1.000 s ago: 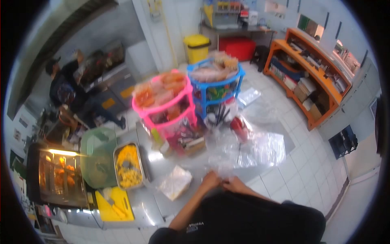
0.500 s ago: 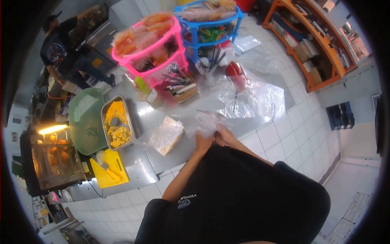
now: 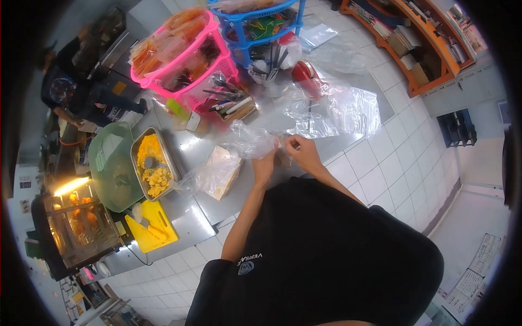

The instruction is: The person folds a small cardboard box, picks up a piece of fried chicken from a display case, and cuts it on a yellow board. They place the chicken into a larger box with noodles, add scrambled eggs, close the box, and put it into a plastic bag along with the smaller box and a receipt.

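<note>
Two bare hands are meeting at the centre of the frame, over the near edge of the grey steel worktop (image 3: 202, 158). The left hand (image 3: 265, 166) and the right hand (image 3: 302, 152) are both pinching a thin, crumpled clear plastic bag (image 3: 249, 142), their fingers closed on its film. The bag is billowing out to the left of the hands, above the worktop.

Just below and to the left, a pale block wrapped in plastic (image 3: 220, 174) is lying on the worktop. Further left, a rectangular metal tray of yellow food (image 3: 151, 166) is sitting beside a green plastic lid (image 3: 111, 165). A pink tiered basket rack (image 3: 179, 51) is standing in the upper left of the frame, and loose clear plastic sheets (image 3: 338, 111) are spreading to the upper right of the hands.
</note>
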A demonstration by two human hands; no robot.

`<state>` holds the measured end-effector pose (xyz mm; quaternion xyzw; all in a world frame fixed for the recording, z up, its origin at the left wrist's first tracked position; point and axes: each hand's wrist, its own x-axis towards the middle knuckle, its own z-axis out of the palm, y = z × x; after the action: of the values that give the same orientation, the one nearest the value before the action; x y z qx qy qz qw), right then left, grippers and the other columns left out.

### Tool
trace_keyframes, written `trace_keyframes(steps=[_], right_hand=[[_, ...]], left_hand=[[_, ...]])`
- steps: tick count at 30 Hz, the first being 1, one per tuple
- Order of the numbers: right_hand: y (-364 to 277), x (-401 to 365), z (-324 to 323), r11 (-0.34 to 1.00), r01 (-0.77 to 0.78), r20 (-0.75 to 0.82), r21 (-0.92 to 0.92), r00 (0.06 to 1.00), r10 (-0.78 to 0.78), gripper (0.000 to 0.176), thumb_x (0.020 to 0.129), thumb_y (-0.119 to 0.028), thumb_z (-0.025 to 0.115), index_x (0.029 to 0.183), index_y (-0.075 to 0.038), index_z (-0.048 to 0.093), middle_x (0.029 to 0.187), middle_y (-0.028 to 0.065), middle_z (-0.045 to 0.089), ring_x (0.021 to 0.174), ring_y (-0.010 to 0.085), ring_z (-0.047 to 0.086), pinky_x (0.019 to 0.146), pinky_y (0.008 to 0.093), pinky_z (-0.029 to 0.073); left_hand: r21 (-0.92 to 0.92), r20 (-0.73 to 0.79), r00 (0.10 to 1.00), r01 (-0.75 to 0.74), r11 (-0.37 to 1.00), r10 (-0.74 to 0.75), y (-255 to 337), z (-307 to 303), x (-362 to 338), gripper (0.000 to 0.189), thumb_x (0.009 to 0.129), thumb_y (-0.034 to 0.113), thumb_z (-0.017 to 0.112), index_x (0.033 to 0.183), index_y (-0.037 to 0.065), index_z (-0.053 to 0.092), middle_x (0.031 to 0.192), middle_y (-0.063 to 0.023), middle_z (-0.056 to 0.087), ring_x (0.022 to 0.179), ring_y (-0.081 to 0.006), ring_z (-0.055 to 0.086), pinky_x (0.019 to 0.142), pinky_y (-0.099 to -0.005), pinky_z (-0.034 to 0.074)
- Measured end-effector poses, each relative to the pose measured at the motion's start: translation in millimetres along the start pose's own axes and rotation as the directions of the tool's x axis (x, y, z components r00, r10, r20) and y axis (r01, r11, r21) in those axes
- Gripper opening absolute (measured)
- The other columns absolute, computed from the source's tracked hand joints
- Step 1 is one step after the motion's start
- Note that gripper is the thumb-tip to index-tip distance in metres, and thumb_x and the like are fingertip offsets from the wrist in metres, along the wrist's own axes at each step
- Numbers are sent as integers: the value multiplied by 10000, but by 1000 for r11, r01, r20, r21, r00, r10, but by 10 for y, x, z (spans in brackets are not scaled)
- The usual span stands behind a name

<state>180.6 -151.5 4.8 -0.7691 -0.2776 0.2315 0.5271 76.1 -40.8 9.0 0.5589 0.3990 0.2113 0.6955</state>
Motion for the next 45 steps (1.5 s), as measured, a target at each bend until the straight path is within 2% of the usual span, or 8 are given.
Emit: trace_keyframes(steps=[3, 9, 21, 33, 36, 40, 42, 45], right_hand=[[49, 73, 54, 983, -29, -73, 180, 996, 42, 157, 947, -137, 640, 956, 13, 684, 825, 51, 681, 733, 92, 627, 645, 247, 514], [133, 104, 201, 931, -142, -31, 336, 986, 162, 178, 945, -125, 641, 1031, 13, 713, 833, 63, 692, 714, 102, 610, 626, 241, 493], [170, 99, 270, 953, 30, -80, 300, 997, -6, 188, 927, -97, 654, 1074, 1, 719, 938, 82, 701, 731, 140, 631, 680, 262, 499], [231, 123, 275, 985, 4, -62, 170, 998, 6, 179, 917, -106, 659, 1047, 2, 719, 885, 77, 692, 735, 144, 634, 671, 272, 495], [215, 121, 259, 943, -117, 9, 312, 993, 121, 181, 940, -44, 627, 1095, 27, 686, 987, 65, 692, 827, 116, 648, 743, 243, 537], [259, 159, 177, 978, -118, 108, 171, 989, 100, 204, 931, -43, 638, 1120, 32, 647, 944, 50, 687, 797, 105, 629, 708, 251, 531], [275, 195, 111, 990, -91, 168, 108, 983, 72, 223, 930, -56, 644, 1135, 30, 636, 926, 49, 684, 780, 100, 619, 689, 251, 524], [252, 227, 63, 998, -34, 158, 58, 987, 25, 183, 937, -67, 631, 1090, 33, 625, 911, 57, 669, 732, 103, 609, 652, 252, 507]], left_hand=[[22, 15, 1000, 8, 1000, -9, -25, -2, 14, 487, 872, 282, 771, 1233, -8, 619, 1175, -96, 652, 1094, -191, 591, 957, -336, 448], [51, 40, 997, -68, 996, 66, -226, -36, 98, 424, 891, 269, 751, 1203, 4, 643, 1166, -92, 658, 1078, -184, 601, 937, -330, 460], [-15, 31, 985, -168, 986, 168, -210, -24, 87, 302, 908, 165, 714, 1147, -10, 660, 1112, -89, 675, 1010, -172, 628, 870, -314, 495], [24, 10, 974, -227, 974, 227, -283, -16, 118, 266, 911, 137, 695, 1124, -21, 667, 1062, -92, 694, 964, -179, 650, 836, -321, 512], [54, 4, 968, -251, 967, 251, -269, -15, 105, 256, 889, 118, 701, 1102, -23, 675, 1042, -101, 702, 948, -186, 658, 827, -334, 514], [168, 45, 948, -319, 933, 317, -454, -90, 199, 250, 857, 101, 711, 1067, -31, 684, 1024, -123, 710, 936, -209, 672, 814, -354, 516], [159, 62, 960, -281, 947, 274, -355, -67, 155, 247, 857, 102, 711, 1061, -36, 682, 1025, -129, 713, 945, -216, 674, 815, -355, 516], [181, 98, 950, -311, 933, 297, -273, -47, 104, 244, 861, 119, 704, 1048, -36, 686, 992, -138, 716, 931, -248, 681, 805, -372, 517]])
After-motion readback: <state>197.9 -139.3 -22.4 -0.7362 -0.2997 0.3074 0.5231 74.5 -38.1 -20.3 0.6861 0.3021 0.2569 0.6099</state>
